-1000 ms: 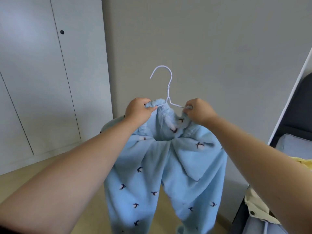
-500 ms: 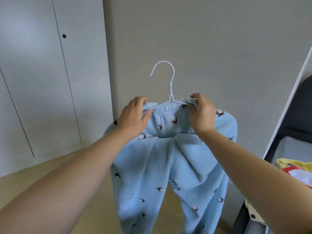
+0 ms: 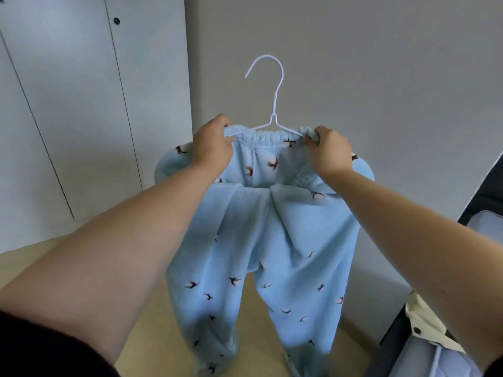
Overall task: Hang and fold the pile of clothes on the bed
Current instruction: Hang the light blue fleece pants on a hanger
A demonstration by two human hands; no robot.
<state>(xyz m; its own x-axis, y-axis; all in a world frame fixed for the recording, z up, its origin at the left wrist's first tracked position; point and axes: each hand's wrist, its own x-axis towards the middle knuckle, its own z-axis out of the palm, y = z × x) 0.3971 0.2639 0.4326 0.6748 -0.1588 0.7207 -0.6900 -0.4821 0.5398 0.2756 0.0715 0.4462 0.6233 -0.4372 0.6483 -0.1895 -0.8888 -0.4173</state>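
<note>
As left hand (image 3: 211, 144) and right hand (image 3: 328, 149) are pulling wider apart than a second ago, the waistband (image 3: 261, 137) of the blue trousers (image 3: 272, 240) is stretching flat along the white wire hanger (image 3: 275, 104), held aloft before the wall (image 3: 381, 77), legs dangling. Each hand is pinching a waistband corner and a hanger end together with curled fingers. Judgement: mounting is nearing completion; carrying it to a rail is coming next.

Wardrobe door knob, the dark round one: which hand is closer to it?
Left. The left hand grips the waistband below and right of the knob; the right hand grips its other end, farther right.
</note>
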